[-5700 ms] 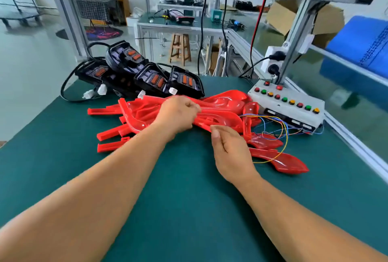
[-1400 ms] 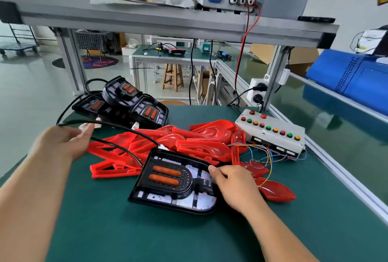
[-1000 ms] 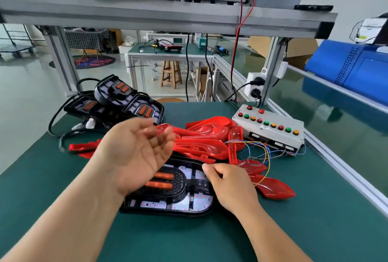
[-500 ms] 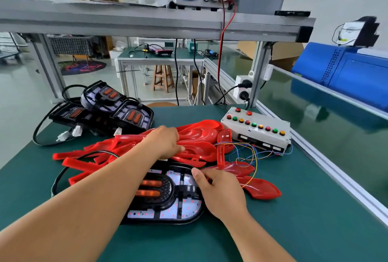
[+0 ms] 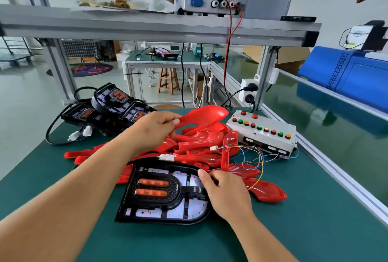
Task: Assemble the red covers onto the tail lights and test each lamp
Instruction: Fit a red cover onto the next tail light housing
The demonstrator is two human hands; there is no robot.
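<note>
red translucent plastic cover (image 5: 206,114), pinched by thumb and fingers of the left hand (image 5: 154,130), is raised above the heap of red covers (image 5: 199,143). the right hand (image 5: 227,193) curls its fingers round the right edge of the flat black tail light (image 5: 157,195), lying face up on the green mat (image 5: 315,224) just in front of the heap.

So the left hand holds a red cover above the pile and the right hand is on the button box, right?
Not quite: the head view shows the right hand gripping the edge of the tail light in front, not the button box, which is untouched. The left hand does hold a red cover above the pile.
</note>
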